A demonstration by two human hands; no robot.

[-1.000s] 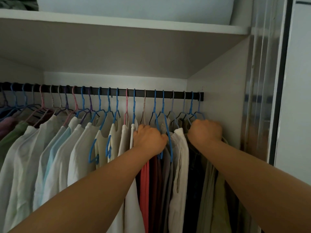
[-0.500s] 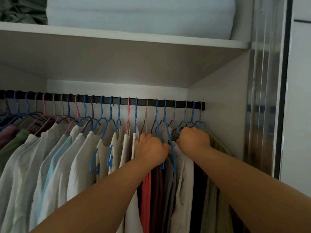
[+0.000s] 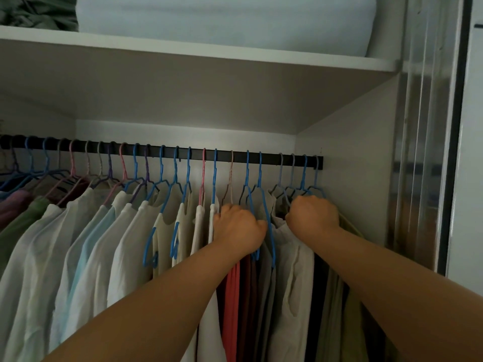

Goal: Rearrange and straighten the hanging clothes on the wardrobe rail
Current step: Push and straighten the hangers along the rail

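1. Hanging clothes (image 3: 86, 246) fill the black wardrobe rail (image 3: 224, 154), which runs pretty much side to side under the white shelf (image 3: 198, 52) and ends at the right side wall (image 3: 347, 163).
2. Long axis of each garment is straight down from its hanger; the shoulders sit across the rail, so you see them edge-on, packed like files in a drawer.
3. Left hand (image 3: 239, 228) is balled into a fist at shoulder height among the hangers, between a white top and the two blue hangers (image 3: 257, 197) next to it. Its grip looks curled around a hanger neck or fabric, but I honestly can't tell which from this angle.
4. Right hand (image 3: 312, 215) is also fisted, bunched on the last cluster of hangers near the wall end of the rail, above the dark and olive stuff.
5. My read on why they're held like that: grabbing up by the hooks lets you slide whole groups along the rail without dragging the cloth, and two hands well apart open a gap around the cream piece (image 3: 292, 257) between them.
6. The left stretch looks fairly evenly spaced; the right end is the crammed bit, so that seems to be the part getting sorted.
7. Folded bedding (image 3: 224, 19) sits on the shelf above, out of the way.
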